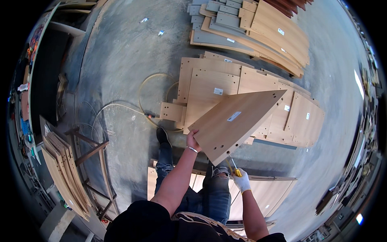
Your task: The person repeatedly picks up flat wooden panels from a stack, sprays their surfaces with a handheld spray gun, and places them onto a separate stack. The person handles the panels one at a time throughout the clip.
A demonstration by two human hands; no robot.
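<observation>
My left hand (192, 140), bare with a pale band at the wrist, is closed on the near left edge of a wood-coloured panel (246, 115). The panel is lifted and tilted above the other boards, with drilled holes near its ends and a white label on its face. My right hand (242, 181), in a white glove, grips a screwdriver (238, 172) with a yellow handle. Its thin shaft points up at the panel's near corner, close to a hole in the edge. I cannot tell whether the tip is inside that hole.
Stacked panels (213, 80) lie on the floor ahead, with a grey and wood-coloured pile (229, 30) beyond. More boards (262, 197) lie by my legs. A yellowish hose (117, 105) loops across the floor (117, 52). At left, boards (66, 173) lean by a metal frame (92, 153).
</observation>
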